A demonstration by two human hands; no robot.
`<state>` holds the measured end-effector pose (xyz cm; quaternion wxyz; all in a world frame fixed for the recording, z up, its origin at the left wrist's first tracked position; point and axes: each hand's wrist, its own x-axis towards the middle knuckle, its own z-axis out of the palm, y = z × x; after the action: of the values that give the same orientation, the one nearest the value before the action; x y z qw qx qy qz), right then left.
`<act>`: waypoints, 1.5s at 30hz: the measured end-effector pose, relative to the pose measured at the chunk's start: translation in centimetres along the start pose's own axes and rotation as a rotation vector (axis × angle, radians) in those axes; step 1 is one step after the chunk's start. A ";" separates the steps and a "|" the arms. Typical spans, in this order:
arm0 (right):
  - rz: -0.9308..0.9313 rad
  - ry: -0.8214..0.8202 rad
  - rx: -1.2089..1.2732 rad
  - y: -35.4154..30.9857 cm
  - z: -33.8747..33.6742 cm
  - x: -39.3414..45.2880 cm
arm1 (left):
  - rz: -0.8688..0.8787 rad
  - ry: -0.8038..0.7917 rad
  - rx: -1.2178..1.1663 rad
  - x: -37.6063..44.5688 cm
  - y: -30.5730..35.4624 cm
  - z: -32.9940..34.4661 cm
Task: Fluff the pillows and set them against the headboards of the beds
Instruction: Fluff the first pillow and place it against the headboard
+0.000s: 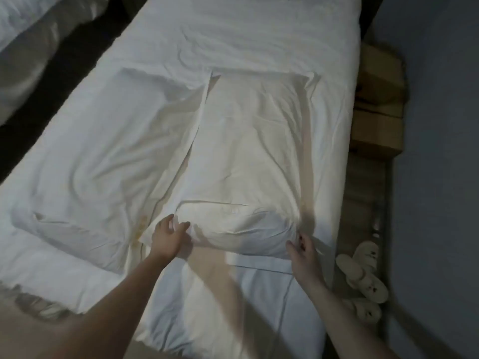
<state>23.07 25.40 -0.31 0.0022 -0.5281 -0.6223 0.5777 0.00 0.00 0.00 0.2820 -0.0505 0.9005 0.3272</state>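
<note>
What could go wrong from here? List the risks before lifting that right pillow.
1. The left hand pinches only the case flap of the right pillow, so the cover may slide off.
2. The left pillow overlaps it and may drag along.
3. Slippers lie by the bed: a trip hazard.

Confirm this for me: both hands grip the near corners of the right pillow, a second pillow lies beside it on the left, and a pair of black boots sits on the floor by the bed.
One detail is wrong. The head view shows pale slippers on the floor by the bed, not black boots. The rest stands: the left hand and right hand grip the near corners of the right pillow, with the second pillow beside it on the left.
</note>
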 end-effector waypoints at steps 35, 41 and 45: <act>-0.007 0.034 0.215 -6.0 -9.0 -9.9 | -0.177 -0.670 -0.430 -10.5 6.6 -5.0; -0.007 -0.105 0.138 -7.4 -17.0 -12.9 | -0.285 -0.629 -0.523 -16.3 8.8 -2.3; -0.085 -0.199 0.044 -7.4 -23.4 -10.9 | -0.236 -0.377 -0.505 -22.3 11.6 0.9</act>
<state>37.32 36.66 19.43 -0.0235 -0.4410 -0.6285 0.6403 15.84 7.55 17.99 0.4579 -0.1613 0.7109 0.5089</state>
